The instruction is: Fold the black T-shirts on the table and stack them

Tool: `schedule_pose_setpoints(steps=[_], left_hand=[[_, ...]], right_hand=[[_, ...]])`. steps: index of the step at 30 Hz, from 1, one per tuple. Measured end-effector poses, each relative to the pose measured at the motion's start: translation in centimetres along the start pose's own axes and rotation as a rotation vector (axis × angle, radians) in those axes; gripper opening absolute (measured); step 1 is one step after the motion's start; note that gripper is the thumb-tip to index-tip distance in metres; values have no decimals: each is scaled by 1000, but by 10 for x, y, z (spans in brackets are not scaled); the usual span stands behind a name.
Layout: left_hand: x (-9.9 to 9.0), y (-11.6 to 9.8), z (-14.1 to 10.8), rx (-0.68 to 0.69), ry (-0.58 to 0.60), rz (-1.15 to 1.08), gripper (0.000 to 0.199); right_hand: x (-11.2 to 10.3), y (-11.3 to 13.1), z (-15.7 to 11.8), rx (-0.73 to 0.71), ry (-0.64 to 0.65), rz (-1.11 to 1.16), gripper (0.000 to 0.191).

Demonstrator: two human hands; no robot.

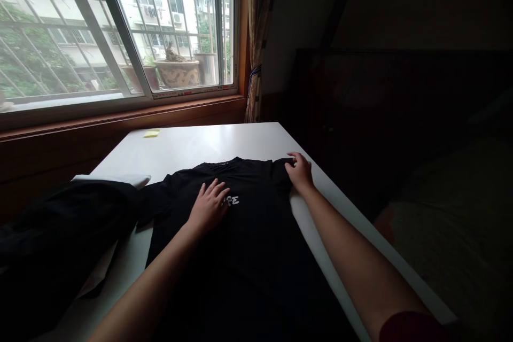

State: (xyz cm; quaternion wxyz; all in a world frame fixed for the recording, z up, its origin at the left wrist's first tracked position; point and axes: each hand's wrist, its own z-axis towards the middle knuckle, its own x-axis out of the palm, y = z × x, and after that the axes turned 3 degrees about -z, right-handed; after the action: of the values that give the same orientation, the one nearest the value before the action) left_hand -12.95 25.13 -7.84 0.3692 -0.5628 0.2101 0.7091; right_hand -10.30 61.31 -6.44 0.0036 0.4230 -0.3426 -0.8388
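Observation:
A black T-shirt (248,246) lies spread on a white table, its neckline at the far side and white lettering on its chest. My left hand (210,203) rests flat on the chest with the fingers stretched out, partly covering the lettering. At the shirt's right sleeve is my right hand (300,172), its thumb and fingers apart and curved over the sleeve's outer end. Nothing shows gripped in either hand.
Dark clothes (76,224) are heaped on the left, overlapping the shirt's left sleeve. A yellow paper note (151,133) lies near the far left corner of the white table (188,141). Beyond stand a barred window, potted plants and a tied curtain (256,53). The right side is dark.

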Motion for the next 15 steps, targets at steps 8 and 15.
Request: schedule_pose_setpoints(steps=[8,15], left_hand=[[28,-37,34,77,76,-141,46],[34,-36,33,64,42,-118,46]], right_hand=[[-13,24,-2,-322,-58,78,33],[-3,-12,10,125,-20,137,57]])
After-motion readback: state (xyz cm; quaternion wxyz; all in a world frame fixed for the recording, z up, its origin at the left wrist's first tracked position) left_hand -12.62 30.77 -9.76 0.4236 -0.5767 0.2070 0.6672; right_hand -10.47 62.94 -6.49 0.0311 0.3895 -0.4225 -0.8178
